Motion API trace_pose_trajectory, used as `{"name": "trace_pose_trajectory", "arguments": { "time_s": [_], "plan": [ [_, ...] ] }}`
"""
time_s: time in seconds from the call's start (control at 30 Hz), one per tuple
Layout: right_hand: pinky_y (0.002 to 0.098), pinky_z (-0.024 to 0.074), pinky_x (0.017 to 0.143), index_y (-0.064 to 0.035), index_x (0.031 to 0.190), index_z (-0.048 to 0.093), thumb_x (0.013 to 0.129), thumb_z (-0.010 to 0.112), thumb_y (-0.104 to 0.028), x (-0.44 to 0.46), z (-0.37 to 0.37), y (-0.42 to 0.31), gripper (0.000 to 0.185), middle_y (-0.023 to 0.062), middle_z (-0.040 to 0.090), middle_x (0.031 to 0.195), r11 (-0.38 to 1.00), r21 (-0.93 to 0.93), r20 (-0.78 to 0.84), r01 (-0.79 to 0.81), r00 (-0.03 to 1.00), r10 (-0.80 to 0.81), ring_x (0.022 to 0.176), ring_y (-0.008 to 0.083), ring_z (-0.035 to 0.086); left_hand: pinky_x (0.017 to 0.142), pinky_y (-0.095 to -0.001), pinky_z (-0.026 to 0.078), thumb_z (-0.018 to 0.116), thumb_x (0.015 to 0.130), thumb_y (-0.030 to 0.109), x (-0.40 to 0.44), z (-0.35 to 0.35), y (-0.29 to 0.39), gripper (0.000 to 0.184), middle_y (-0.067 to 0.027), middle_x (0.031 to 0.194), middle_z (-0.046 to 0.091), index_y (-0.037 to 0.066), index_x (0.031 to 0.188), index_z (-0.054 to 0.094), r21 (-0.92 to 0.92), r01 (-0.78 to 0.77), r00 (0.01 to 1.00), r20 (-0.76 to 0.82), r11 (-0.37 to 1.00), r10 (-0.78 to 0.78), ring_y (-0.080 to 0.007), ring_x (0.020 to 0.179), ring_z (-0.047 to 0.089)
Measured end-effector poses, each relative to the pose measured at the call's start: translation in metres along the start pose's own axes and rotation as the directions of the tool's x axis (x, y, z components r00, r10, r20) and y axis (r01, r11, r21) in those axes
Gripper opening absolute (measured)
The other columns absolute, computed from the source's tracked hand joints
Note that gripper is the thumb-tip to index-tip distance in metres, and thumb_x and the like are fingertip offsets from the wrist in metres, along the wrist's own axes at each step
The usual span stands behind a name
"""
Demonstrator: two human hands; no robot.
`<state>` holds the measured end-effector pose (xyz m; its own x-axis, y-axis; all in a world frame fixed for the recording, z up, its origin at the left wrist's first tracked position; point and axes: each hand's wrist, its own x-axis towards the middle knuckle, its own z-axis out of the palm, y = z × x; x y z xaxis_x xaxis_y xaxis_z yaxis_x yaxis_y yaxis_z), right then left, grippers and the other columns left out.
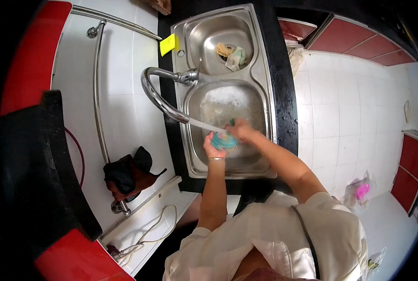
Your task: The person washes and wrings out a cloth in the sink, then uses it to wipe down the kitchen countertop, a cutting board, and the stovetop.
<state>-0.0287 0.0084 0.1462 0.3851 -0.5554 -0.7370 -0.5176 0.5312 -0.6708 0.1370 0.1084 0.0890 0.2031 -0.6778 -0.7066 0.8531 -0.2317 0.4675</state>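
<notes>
One left hand [211,146] is gripping a teal object [225,142], right hand [241,130] hold unclear; a curved chrome faucet [172,111] is rising from the steel sink's [268,112] left edge.

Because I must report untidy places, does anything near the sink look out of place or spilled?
Slightly: a crumpled yellowish item and a whitish one lie loose in the far basin, like leftover litter. Water drops also dot the black counter, probably splashes.

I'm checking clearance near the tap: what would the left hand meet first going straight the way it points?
Probably the water stream from the faucet, just ahead of the left hand, though depth is unclear.
</notes>
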Motion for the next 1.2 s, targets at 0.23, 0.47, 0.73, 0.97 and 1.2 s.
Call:
{"name": "trace_pose_trajectory", "arguments": {
  "time_s": [0.23, 0.47, 0.73, 0.97, 1.2],
  "plan": [
    [0.0478, 0.0458, 0.104, 0.0080, 0.134, 0.054, 0.081, 0.067, -0.032, 0.091, -0.039, -0.121, 0.068, 0.0321, 0.059, 0.131, 0.723, -0.281, -0.653, 0.631, 0.426, -0.626, 0.121, 0.0432, 0.058, 0.095, -0.0436, 0.052, 0.063, 0.080, 0.012, -0.003, 0.010, 0.023, 0.040, -0.0109, 0.107, 0.068, 0.003, 0.119, 0.061, 0.192, -0.131, 0.991, 0.008, 0.973, 0.132, -0.0296, 0.105, 0.064],
    [0.0416, 0.0438, 0.107, -0.0069, 0.143, 0.054, 0.087, 0.065, -0.040, 0.064, -0.049, -0.134, 0.066, 0.0212, 0.058, 0.141, 0.695, 0.054, -0.360, 0.717, 0.663, -0.657, 0.126, 0.0409, 0.057, 0.100, -0.0476, 0.049, 0.064, 0.087, 0.012, -0.019, 0.038, 0.013, 0.036, -0.0092, 0.119, 0.066, 0.009, 0.123, 0.065, 0.259, -0.145, 0.985, -0.051, 0.955, 0.163, -0.0296, 0.113, 0.061],
    [0.0496, 0.0565, 0.090, -0.0080, 0.123, 0.064, 0.093, 0.064, -0.057, -0.006, 0.025, 0.023, 0.057, 0.0130, 0.069, 0.115, 0.190, 0.927, 0.328, -0.323, 0.945, 0.004, 0.101, 0.0275, 0.068, 0.092, -0.0413, 0.053, 0.058, 0.098, 0.047, -0.006, 0.075, 0.004, 0.046, -0.0093, 0.110, 0.069, 0.006, 0.115, 0.068, 0.306, 0.114, 0.993, -0.046, 0.945, -0.105, -0.0271, 0.102, 0.067],
    [0.0503, 0.0615, 0.082, -0.0067, 0.116, 0.062, 0.089, 0.078, -0.029, -0.045, 0.020, -0.001, 0.039, 0.0158, 0.069, 0.106, 0.313, 0.903, 0.345, -0.293, 0.930, -0.126, 0.092, 0.0310, 0.070, 0.089, -0.0349, 0.056, 0.054, 0.099, 0.049, -0.003, 0.081, 0.054, 0.055, -0.0120, 0.123, 0.066, 0.010, 0.137, 0.059, 0.711, 0.203, 0.899, 0.136, 0.674, -0.415, -0.0206, 0.106, 0.067],
    [0.0388, 0.0582, 0.069, -0.0111, 0.121, 0.056, 0.086, 0.076, -0.002, -0.155, 0.029, -0.079, 0.041, 0.0147, 0.062, 0.109, 0.166, 0.969, 0.213, -0.185, 0.962, -0.171, 0.092, 0.0286, 0.065, 0.103, -0.0573, 0.048, 0.054, 0.101, 0.033, -0.097, 0.143, 0.069, 0.072, -0.0242, 0.156, 0.036, 0.018, 0.162, 0.019, 0.204, 0.246, 0.516, 0.800, 0.948, -0.306, -0.0432, 0.129, 0.053]
  ]
}}
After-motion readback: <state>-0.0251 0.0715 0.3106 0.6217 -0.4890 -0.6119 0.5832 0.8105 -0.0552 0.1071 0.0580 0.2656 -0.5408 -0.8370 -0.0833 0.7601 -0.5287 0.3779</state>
